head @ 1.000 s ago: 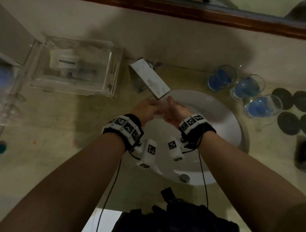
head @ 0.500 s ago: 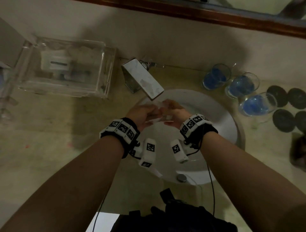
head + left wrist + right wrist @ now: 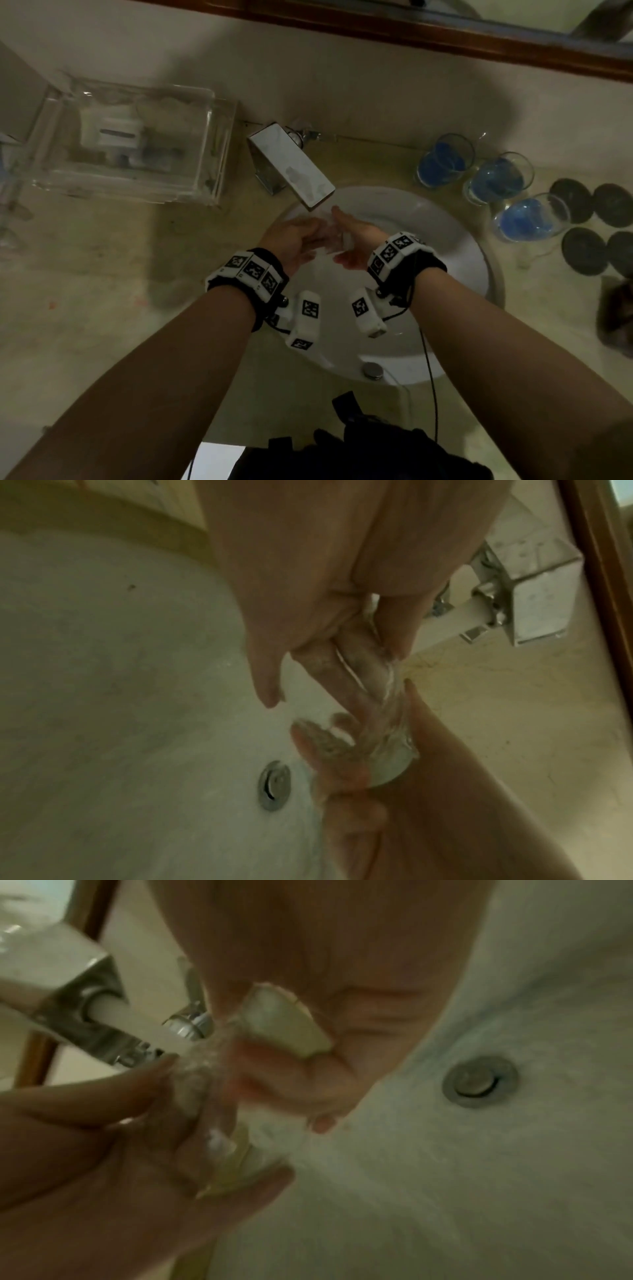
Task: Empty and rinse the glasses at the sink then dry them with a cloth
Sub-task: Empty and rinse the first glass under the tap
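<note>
left hand [image 3: 294, 240]: fingers curled round clear glass [image 3: 329, 240], over sink [image 3: 455, 240] beneath faucet [image 3: 294, 168] | glass: lies sideways, long axis left-right, base toward right | right hand [image 3: 356, 240]: fingers curled round its base end

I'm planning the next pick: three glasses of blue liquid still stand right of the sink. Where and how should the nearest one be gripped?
Probably round the bowl of the nearest glass, from the sink side with the right hand. It stands upright and full, its stem hidden, another glass close behind it and dark coasters beyond.
</note>
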A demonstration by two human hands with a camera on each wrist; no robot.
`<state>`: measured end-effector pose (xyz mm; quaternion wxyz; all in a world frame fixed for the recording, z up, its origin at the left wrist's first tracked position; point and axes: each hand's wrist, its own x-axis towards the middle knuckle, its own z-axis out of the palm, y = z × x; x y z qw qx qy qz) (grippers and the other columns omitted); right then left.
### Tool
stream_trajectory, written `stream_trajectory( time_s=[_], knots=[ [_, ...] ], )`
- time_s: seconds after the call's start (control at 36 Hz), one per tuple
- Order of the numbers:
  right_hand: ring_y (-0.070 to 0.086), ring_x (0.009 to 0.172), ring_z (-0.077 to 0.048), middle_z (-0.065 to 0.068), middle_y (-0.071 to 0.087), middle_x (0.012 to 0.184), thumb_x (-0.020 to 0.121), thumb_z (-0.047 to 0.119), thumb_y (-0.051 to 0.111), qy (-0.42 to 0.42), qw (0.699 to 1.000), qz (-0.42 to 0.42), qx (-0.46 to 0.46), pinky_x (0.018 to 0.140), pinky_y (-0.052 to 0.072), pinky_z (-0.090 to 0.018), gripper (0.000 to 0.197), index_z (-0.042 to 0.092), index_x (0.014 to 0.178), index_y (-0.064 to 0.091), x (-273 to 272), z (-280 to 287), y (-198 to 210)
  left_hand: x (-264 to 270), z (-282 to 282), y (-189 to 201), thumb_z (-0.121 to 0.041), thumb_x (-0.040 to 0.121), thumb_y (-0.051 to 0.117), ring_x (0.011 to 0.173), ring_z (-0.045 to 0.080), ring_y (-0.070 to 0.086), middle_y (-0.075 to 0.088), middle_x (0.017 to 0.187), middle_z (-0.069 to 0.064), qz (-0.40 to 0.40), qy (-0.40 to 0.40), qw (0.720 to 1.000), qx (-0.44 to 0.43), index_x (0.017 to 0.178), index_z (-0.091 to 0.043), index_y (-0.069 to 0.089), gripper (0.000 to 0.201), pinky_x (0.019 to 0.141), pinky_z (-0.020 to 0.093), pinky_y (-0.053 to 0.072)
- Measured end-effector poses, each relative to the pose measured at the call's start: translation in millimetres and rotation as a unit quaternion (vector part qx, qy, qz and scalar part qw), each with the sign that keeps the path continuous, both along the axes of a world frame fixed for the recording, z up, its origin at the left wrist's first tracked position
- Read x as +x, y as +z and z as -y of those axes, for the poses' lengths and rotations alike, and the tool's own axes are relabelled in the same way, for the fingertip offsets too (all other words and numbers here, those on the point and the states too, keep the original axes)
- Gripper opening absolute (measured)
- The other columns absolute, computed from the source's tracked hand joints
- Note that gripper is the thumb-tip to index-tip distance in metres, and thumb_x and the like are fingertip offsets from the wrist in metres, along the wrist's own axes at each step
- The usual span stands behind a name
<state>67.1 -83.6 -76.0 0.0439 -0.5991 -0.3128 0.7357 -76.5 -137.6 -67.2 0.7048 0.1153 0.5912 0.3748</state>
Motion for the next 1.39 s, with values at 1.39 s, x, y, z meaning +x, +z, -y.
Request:
stream_trajectory(
  time_s=[1.39],
  knots=[
    [0.060,0.057,-0.021,-0.010,0.064,0.078,0.084,0.042,0.068,-0.130,0.991,-0.001,0.026,0.051,0.052,-0.026,0.035,0.010,0.099,0.068,-0.7,7.2,-9.0,-7.8,2.8,7.6,-0.020,0.089,0.070,0.104,0.018,0.063,0.068,0.102,-0.001,-0.099,-0.131,0.985,0.055,0.096,-0.019,0.065,0.008,0.091,0.034,0.050]
  ],
)
